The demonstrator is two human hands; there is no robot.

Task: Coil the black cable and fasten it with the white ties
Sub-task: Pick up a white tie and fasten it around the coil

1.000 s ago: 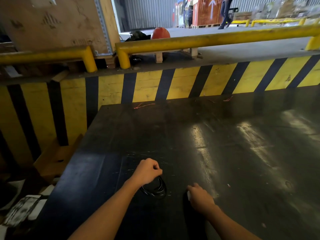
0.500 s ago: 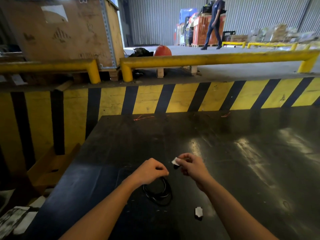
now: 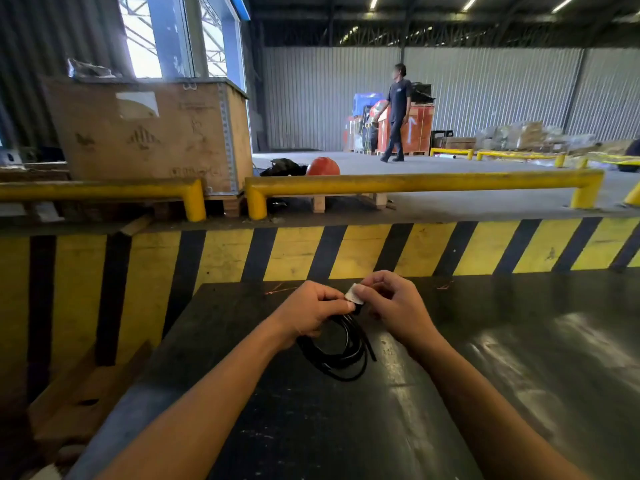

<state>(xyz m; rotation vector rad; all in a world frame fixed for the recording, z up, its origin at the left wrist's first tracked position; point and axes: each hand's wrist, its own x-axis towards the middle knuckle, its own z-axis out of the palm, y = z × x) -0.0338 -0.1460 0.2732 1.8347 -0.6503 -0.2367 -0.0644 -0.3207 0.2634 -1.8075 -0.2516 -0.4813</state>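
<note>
The black cable (image 3: 341, 355) hangs as a small coil of several loops over the black table (image 3: 519, 358). My left hand (image 3: 308, 315) is closed on the top of the coil and lifts it, with the lower loops near the tabletop. My right hand (image 3: 394, 306) pinches a white tie (image 3: 354, 293) between thumb and fingers, right against the top of the coil where my left fingertips are. A short loose cable end sticks out at the coil's right side. Whether the tie wraps round the cable is hidden by my fingers.
A yellow and black striped barrier (image 3: 346, 251) runs along the table's far edge, with yellow rails (image 3: 415, 183) behind it. A large wooden crate (image 3: 149, 133) stands at the back left. A person (image 3: 396, 112) walks across the warehouse floor far behind.
My head has tilted up, showing more of the warehouse. My right hand brought the white tie to the coil's top, and my left hand raised the coil. The second tie on the table has left the view.
</note>
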